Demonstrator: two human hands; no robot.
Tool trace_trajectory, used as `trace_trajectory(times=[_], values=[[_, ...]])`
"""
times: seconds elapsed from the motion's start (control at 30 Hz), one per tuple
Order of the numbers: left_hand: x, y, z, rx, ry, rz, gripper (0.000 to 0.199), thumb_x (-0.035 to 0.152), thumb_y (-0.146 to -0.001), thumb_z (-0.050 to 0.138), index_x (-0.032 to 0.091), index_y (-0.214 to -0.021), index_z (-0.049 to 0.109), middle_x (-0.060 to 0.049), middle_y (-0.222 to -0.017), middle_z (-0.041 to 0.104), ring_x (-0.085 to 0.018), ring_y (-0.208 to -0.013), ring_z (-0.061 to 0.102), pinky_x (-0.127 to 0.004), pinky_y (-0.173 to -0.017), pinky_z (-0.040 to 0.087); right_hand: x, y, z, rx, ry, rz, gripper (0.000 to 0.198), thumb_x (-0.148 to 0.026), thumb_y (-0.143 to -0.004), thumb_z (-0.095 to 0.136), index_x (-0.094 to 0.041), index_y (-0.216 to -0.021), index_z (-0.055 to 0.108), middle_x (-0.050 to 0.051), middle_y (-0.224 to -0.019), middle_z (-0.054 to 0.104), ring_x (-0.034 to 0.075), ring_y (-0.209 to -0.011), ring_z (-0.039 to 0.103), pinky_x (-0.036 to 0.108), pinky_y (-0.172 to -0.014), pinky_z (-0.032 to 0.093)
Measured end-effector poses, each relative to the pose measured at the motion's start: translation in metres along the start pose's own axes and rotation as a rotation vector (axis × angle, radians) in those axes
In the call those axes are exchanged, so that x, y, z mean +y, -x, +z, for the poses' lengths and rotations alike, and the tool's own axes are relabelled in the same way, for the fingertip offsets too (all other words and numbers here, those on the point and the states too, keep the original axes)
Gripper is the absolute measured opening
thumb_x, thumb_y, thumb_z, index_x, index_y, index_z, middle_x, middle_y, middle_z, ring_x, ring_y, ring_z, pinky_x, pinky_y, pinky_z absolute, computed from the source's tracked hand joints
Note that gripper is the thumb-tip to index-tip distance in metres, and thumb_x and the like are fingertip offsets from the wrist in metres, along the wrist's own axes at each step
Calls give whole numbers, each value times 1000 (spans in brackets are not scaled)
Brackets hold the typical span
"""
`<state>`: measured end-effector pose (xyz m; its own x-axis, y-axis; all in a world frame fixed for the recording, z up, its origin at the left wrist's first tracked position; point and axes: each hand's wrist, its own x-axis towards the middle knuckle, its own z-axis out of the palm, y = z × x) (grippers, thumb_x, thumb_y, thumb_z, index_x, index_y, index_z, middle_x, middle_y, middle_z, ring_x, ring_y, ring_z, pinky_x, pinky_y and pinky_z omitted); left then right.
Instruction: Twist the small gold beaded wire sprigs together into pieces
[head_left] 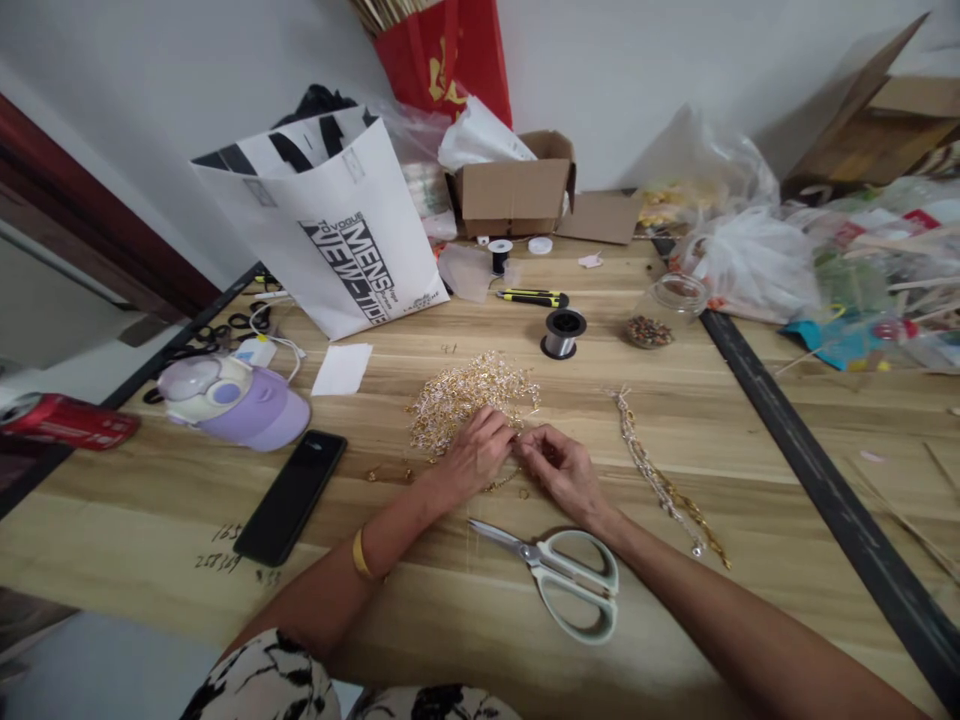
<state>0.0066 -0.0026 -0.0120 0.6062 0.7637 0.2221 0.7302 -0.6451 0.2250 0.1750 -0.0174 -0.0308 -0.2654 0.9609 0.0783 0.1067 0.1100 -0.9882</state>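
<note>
My left hand [474,452] and my right hand [561,468] meet at the near edge of a pile of gold and silver beads [461,395]. Both have fingers pinched together at the tips, and what lies between them is too small to make out. Below the fingertips, a short gold beaded strand [501,482] rests on the wood. Closer to me are scissors [559,578] with pale handles, blades pointing left. To the right of my right hand, gold and silver bead strands [651,465] lie stretched out, tied at the far end.
A black phone [291,498], purple bottle [236,402] and red can [67,420] lie at left. Behind the beads are a wire spool [562,333], a yellow-black cutter [534,298] and a clear cup [664,310] of small beads. A white paper bag [352,220] stands behind.
</note>
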Motion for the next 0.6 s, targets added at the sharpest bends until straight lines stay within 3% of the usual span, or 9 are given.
trace_trajectory(times=[0.27, 0.6], values=[[-5, 2, 4, 81, 69, 7, 20, 18, -91, 44, 14, -80, 60, -8, -86, 56, -21, -89, 47, -35, -82, 43, 0, 0, -2, 7, -28, 12, 20, -36, -85, 55, -17, -79, 54, -3, -58, 46, 9, -49, 41, 21, -45, 33], [-14, 0, 6, 234, 309, -116, 7, 12, -81, 60, 16, -77, 65, -4, -80, 63, -19, -84, 54, -33, -79, 44, -2, 0, -2, -1, -31, 33, 19, -36, -84, 55, -17, -80, 54, -4, -57, 45, 9, -48, 40, 21, -44, 31]])
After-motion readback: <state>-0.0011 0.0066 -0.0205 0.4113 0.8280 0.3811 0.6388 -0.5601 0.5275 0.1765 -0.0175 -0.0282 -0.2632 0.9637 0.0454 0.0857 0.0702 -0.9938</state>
